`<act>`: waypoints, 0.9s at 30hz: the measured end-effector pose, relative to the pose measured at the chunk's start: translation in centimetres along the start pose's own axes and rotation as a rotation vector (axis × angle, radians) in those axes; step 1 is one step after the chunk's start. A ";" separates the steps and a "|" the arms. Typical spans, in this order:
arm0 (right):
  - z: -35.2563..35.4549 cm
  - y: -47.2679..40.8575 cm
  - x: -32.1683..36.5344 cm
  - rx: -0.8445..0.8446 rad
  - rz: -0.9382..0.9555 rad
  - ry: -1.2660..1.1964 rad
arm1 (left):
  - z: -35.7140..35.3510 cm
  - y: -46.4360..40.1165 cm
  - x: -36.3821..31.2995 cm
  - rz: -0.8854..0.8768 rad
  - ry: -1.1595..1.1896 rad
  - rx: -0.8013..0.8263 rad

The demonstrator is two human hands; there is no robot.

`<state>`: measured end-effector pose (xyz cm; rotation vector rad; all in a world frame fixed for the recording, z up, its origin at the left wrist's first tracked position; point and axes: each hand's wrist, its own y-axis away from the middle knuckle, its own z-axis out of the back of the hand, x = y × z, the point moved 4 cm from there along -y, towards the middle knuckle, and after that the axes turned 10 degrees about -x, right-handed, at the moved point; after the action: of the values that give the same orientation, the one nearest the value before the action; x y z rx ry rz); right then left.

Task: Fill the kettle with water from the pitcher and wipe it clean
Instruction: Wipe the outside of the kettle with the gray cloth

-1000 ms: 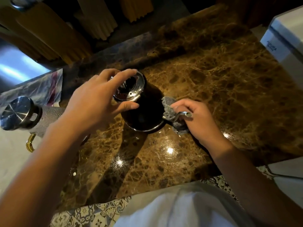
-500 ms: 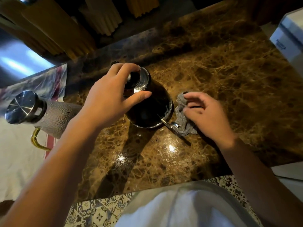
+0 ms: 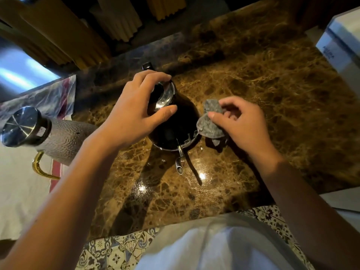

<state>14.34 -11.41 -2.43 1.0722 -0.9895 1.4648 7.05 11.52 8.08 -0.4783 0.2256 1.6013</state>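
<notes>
Marble countertop (image 3: 263, 98), brown with pale veining, glossy, fills most of the view; small bright reflections of light sit near the front edge. Patterned tile floor (image 3: 116, 254) shows below that edge, with the person's white garment (image 3: 204, 248) at the bottom centre. Far left: yellow and cream fluted panels (image 3: 81, 32) rise beyond the counter, beside a pale blue-lit surface. White cloth (image 3: 17, 191) with a red stripe covers the left side. White box-like appliance (image 3: 342, 39) stands at the far right edge.

Pitcher (image 3: 58, 139), hammered grey body, steel lid, gold handle, stands at the left on the cloth, well apart from the hands' work.

Kettle (image 3: 173, 125), dark and shiny, stands on the marble at centre; its thin spout points toward the near edge, its black handle shows on the far side.

Left hand (image 3: 134, 112) reaches over the kettle top, fingers and thumb curled round the steel lid (image 3: 165, 94), gripping it.

Right hand (image 3: 243, 123) is just right of the kettle, thumb and fingertips pinching a grey rag (image 3: 209, 123); the rag touches the kettle's right flank and trails down onto the marble.
</notes>
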 end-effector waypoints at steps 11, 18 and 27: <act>-7.1 -1.6 5.6 0.001 0.095 -0.264 | -0.2 0.1 1.0 -0.058 0.226 0.022; -6.7 0.0 1.0 0.032 0.083 -0.046 | -0.4 0.1 0.6 -0.059 0.145 -0.020; -3.5 1.6 -0.1 -0.012 0.230 0.234 | -0.2 0.2 0.4 -0.103 0.149 -0.013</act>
<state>12.34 -8.32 -3.48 0.7749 -0.9757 1.7242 6.91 11.80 7.68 -0.6111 0.2980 1.4688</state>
